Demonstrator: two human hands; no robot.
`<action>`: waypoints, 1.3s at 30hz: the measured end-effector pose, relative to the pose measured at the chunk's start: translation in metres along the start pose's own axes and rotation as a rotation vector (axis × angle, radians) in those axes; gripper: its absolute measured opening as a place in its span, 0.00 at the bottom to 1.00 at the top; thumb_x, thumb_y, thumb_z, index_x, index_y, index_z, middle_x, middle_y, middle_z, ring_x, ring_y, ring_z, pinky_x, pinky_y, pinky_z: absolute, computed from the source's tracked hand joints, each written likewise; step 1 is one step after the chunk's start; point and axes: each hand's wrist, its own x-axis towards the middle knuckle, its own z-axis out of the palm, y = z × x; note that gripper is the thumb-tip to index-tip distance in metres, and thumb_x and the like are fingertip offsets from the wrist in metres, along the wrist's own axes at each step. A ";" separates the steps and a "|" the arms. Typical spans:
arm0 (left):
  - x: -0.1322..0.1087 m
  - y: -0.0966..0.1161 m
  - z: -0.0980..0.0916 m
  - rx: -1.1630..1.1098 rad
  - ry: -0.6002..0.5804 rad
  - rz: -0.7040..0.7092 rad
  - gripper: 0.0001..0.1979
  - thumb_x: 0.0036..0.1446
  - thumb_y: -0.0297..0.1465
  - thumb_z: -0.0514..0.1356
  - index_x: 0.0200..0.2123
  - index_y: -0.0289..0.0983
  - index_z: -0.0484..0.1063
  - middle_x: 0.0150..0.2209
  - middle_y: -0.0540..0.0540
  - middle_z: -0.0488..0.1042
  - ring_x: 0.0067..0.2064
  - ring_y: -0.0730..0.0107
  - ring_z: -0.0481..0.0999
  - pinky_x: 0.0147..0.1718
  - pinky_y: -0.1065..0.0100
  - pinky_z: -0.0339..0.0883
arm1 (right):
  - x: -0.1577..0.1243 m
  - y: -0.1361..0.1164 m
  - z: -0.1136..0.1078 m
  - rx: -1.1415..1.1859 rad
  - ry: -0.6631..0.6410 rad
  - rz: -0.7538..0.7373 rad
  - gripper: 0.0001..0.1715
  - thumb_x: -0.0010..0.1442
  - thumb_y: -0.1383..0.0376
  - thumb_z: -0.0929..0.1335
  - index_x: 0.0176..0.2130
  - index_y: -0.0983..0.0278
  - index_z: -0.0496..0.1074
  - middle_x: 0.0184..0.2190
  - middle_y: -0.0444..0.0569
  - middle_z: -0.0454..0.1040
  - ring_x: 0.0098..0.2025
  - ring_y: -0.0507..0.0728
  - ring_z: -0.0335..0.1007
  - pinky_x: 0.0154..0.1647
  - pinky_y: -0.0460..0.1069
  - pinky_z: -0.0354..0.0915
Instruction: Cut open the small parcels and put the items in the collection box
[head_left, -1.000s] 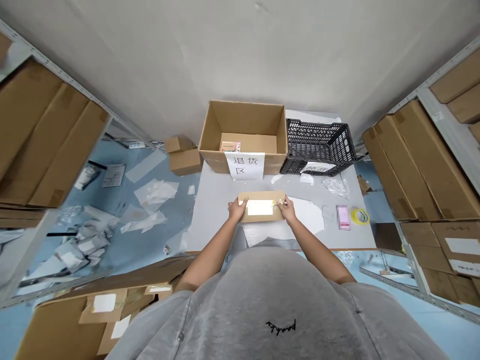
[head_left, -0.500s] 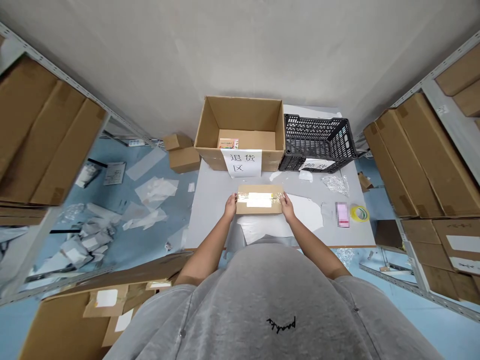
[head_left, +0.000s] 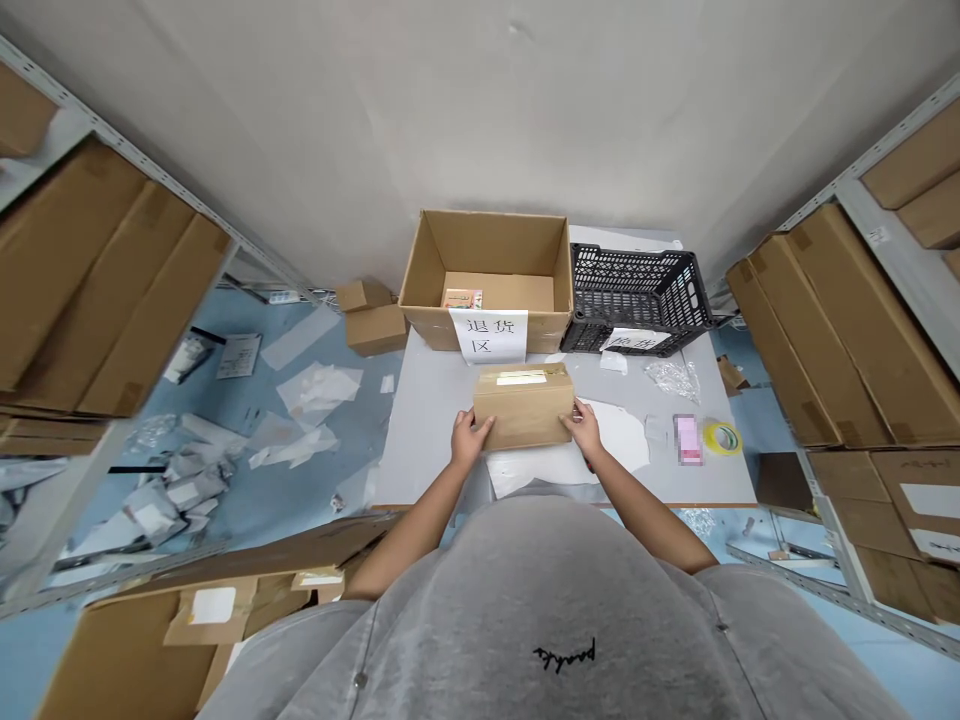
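A small brown cardboard box [head_left: 523, 412] is between my two hands over the table's front half. Clear tape and a white label [head_left: 521, 378] run along its upper face, and its plain side is turned toward me. My left hand [head_left: 471, 437] grips the left end, thumb on the near side. On the right end, my right hand [head_left: 583, 428] holds the box with the fingers at its edge. Beneath the box lies a white sheet [head_left: 615, 440], partly covered by it.
Behind stand a large open carton [head_left: 435, 325] with a paper sign and a black plastic crate [head_left: 585, 337]. Bubble wrap [head_left: 673, 378], a pink item [head_left: 688, 440] and a tape roll [head_left: 722, 437] lie at right. Shelves of cartons flank both sides; another open carton [head_left: 120, 650] is at lower left.
The small box has been tipped, so its plain side now faces me and the label has turned away. My hands have shifted slightly downward in view with it.
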 end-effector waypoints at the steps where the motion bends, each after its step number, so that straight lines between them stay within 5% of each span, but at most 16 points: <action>1: 0.003 0.003 -0.004 0.011 0.006 0.014 0.22 0.65 0.50 0.65 0.51 0.41 0.82 0.42 0.44 0.71 0.48 0.55 0.76 0.55 0.58 0.74 | 0.002 -0.001 -0.001 -0.006 -0.002 -0.014 0.40 0.54 0.52 0.76 0.63 0.60 0.79 0.50 0.52 0.73 0.53 0.64 0.76 0.60 0.60 0.76; 5: 0.010 0.004 -0.004 0.021 0.019 -0.017 0.25 0.65 0.49 0.66 0.56 0.40 0.82 0.44 0.43 0.70 0.50 0.53 0.76 0.56 0.57 0.73 | 0.001 0.005 0.002 0.011 0.008 0.002 0.44 0.54 0.49 0.77 0.66 0.60 0.77 0.52 0.53 0.72 0.53 0.63 0.75 0.58 0.60 0.77; 11: 0.023 -0.007 0.023 -0.041 -0.042 -0.111 0.27 0.64 0.46 0.66 0.61 0.36 0.77 0.53 0.36 0.78 0.61 0.48 0.76 0.65 0.52 0.68 | 0.003 0.021 0.017 0.010 0.022 0.089 0.46 0.55 0.48 0.76 0.68 0.62 0.75 0.59 0.58 0.74 0.52 0.63 0.76 0.60 0.61 0.75; 20: 0.058 -0.006 0.031 -0.270 -0.151 -0.216 0.31 0.62 0.51 0.69 0.60 0.37 0.76 0.58 0.34 0.83 0.61 0.48 0.82 0.64 0.53 0.72 | 0.034 0.011 0.020 0.035 -0.037 0.178 0.44 0.56 0.46 0.76 0.66 0.61 0.77 0.56 0.53 0.82 0.43 0.60 0.79 0.52 0.59 0.78; 25: 0.049 -0.005 0.028 -0.318 -0.134 -0.254 0.31 0.60 0.51 0.71 0.58 0.37 0.78 0.59 0.34 0.84 0.62 0.46 0.82 0.65 0.50 0.72 | 0.026 0.012 0.024 0.089 -0.030 0.238 0.36 0.58 0.45 0.74 0.59 0.60 0.79 0.52 0.54 0.85 0.50 0.64 0.82 0.57 0.61 0.76; 28: 0.037 -0.005 0.022 -0.374 -0.134 -0.272 0.31 0.59 0.52 0.72 0.55 0.36 0.79 0.58 0.33 0.84 0.60 0.46 0.83 0.63 0.50 0.74 | 0.011 0.014 0.023 0.122 -0.014 0.291 0.40 0.58 0.39 0.73 0.58 0.62 0.77 0.51 0.57 0.84 0.52 0.65 0.82 0.55 0.60 0.77; 33: 0.019 -0.004 0.003 -0.397 -0.118 -0.189 0.32 0.59 0.52 0.72 0.57 0.37 0.77 0.59 0.34 0.82 0.59 0.52 0.83 0.60 0.55 0.76 | -0.010 0.011 0.002 0.180 -0.028 0.129 0.49 0.51 0.39 0.79 0.62 0.63 0.75 0.56 0.61 0.82 0.52 0.64 0.81 0.57 0.61 0.76; 39: 0.016 0.001 -0.005 -0.239 -0.078 -0.104 0.35 0.56 0.53 0.72 0.59 0.38 0.79 0.50 0.40 0.84 0.52 0.56 0.82 0.56 0.57 0.76 | -0.007 -0.010 -0.015 0.017 0.067 0.054 0.46 0.55 0.42 0.77 0.64 0.63 0.80 0.53 0.57 0.81 0.45 0.63 0.78 0.56 0.60 0.75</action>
